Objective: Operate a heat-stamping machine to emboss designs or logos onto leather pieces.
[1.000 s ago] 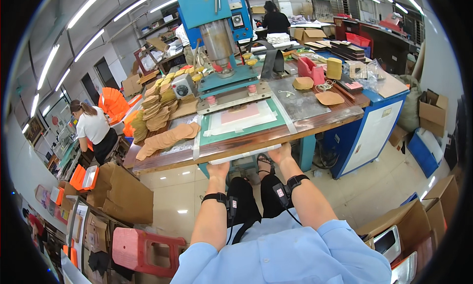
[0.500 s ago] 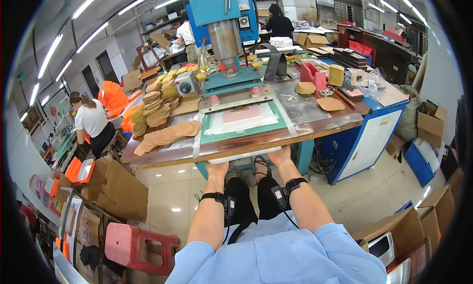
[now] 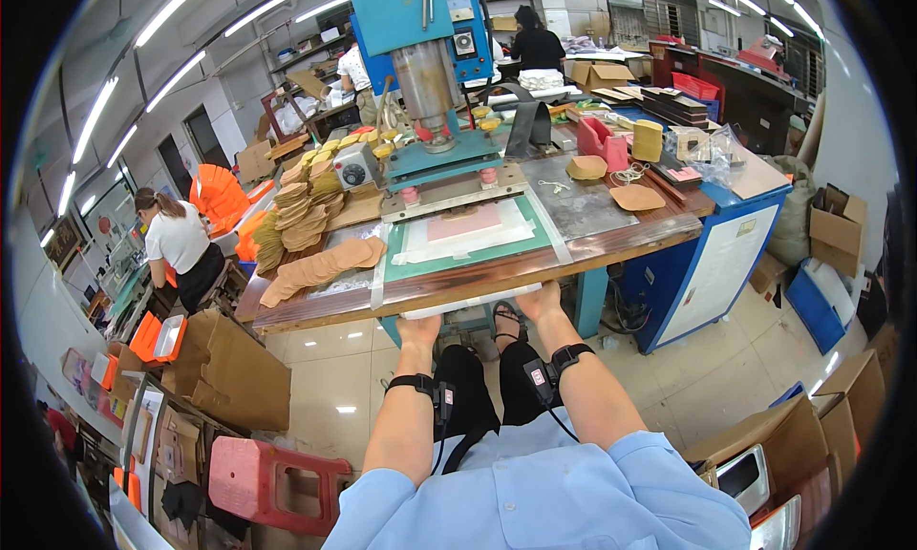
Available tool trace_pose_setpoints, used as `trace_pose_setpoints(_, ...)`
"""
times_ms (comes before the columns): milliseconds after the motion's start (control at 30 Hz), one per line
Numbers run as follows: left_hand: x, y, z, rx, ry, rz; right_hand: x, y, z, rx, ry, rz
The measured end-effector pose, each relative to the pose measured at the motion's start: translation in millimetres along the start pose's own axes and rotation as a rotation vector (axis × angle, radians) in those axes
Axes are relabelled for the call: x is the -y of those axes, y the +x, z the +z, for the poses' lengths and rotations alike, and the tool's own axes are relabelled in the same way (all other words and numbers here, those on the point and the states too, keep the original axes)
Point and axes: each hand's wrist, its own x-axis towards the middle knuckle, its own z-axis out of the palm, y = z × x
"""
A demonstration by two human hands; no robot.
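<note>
Your left hand (image 3: 418,329) and right hand (image 3: 541,304) were positioned below the front edge of the desk (image 3: 611,244), one at each end of a white bar (image 3: 478,299). The bar lay crosswise just under that edge, in front of the press (image 3: 444,158), with its length spanning the gap between your hands. The ends of your fingers were hidden by the bar and the desk edge; how far each hand was open, and whether it gripped the bar or only touched it, could not be told. A black strap with a small module was fitted on each of your forearms.

On the desk, directly ahead of you, a green mat (image 3: 548,242) carried a white sheet (image 3: 517,233) with a pink sheet (image 3: 465,225) on it. The press plate stood over the rear of this stack. To your left, a fanned row of tan pieces (image 3: 325,271) lay near the desk edge, with taller stacks of similar pieces (image 3: 306,216) behind it. To your right, a flat tan piece (image 3: 637,199) lay near a pink holder (image 3: 603,146) and a yellow block (image 3: 647,141). A blue cabinet (image 3: 716,273) stood at the desk's right end.
</note>
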Motion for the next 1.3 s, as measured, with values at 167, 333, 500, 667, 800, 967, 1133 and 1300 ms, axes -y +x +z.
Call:
trace_pose_setpoints(167, 2, -2, 6, -0.029, -0.027, -0.001, 1, -1, 0, -0.027, 0.001, -0.017)
trace_pose_setpoints(333, 0, 0, 2, -0.012, 0.008, -0.006, 1, 4, -3, -0.029, 0.036, 0.004)
trace_pose_setpoints(500, -1, 6, -4, 0.028, 0.02, -0.015, 1, -6, 10, -0.058, 0.027, -0.002)
trace_pose_setpoints(667, -8, 21, -26, 0.141, 0.133, 0.023, -5, -10, 15, -0.02, 0.033, -0.042)
trace_pose_setpoints(800, -6, 17, -23, 0.033, 0.057, 0.014, -1, -9, 11, -0.028, -0.019, -0.049)
trace_pose_setpoints(967, -2, -10, 8, -0.063, 0.14, -0.061, 31, -27, -8, -0.196, -0.605, 0.22)
trace_pose_setpoints(1133, -24, -45, -14, -0.078, 0.77, -0.691, 79, -76, 62, 0.295, -1.481, 0.441)
trace_pose_setpoints(1300, -26, -93, 58, 0.259, 1.142, -0.884, 48, -71, 181, 0.85, -1.907, 0.213)
